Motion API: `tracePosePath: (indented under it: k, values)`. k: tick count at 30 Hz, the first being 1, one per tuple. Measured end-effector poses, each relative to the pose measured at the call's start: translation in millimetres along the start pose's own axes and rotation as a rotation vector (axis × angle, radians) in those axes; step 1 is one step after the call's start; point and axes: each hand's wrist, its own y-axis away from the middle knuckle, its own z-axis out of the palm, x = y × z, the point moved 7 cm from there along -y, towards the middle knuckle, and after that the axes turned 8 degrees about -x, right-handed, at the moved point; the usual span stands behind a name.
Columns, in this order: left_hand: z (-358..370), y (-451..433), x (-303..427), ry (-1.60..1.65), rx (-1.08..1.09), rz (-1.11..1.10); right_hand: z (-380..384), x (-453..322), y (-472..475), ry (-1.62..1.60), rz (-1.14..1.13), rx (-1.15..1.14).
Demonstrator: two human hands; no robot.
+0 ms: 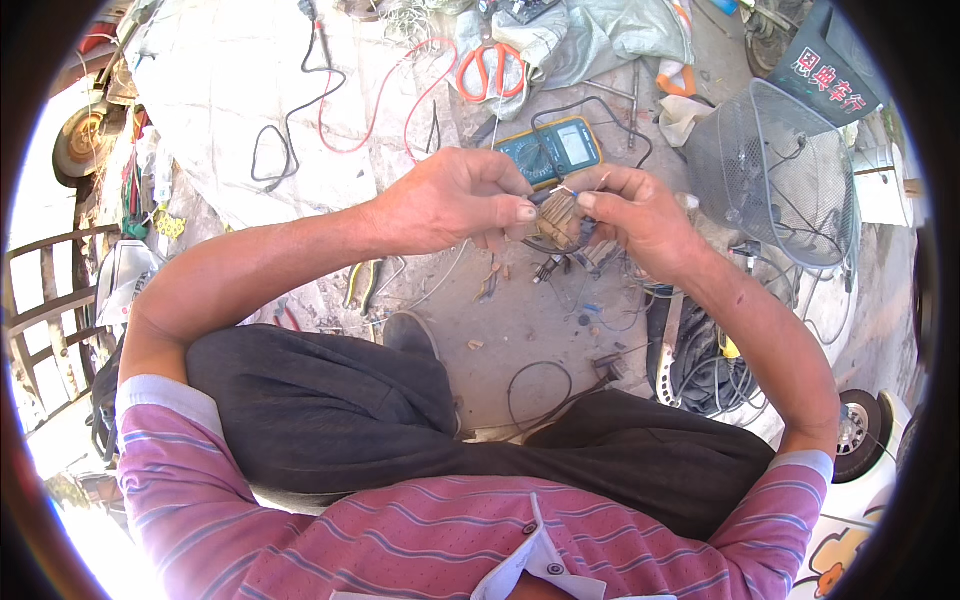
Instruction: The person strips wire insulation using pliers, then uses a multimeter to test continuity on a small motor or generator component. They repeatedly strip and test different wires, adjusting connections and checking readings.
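My left hand [469,201] pinches the end of a dark cable or lead between thumb and forefinger. Facing it, my right hand [637,214] pinches thin wires [564,191], one of them blue, with a pale bare end between the two hands. Whether the wire ends touch is too small to tell. Just beyond my fingers a digital multimeter [577,142] with a yellow rim lies face up. A brown ribbed block [559,216] shows below and between my hands, partly hidden; what supports it cannot be told.
Orange-handled scissors [491,71] lie past the multimeter, beside a pale sack [630,34]. Red and black test leads [289,142] spread at upper left. Yellow-green handled pliers [364,285] lie near my left knee. A wire mesh basket [780,180] and a loose cable [540,394] are also on the ground.
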Motion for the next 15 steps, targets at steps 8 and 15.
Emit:
tracePosePath:
  k: [8,15]
  values:
    - [15,-3,-2,-0.247,-0.013,-0.024,17,-4,2,-0.089,0.009,0.017]
    - [24,-3,-7,-0.306,-0.021,0.017,19,1,0,-0.001,-0.019,0.068]
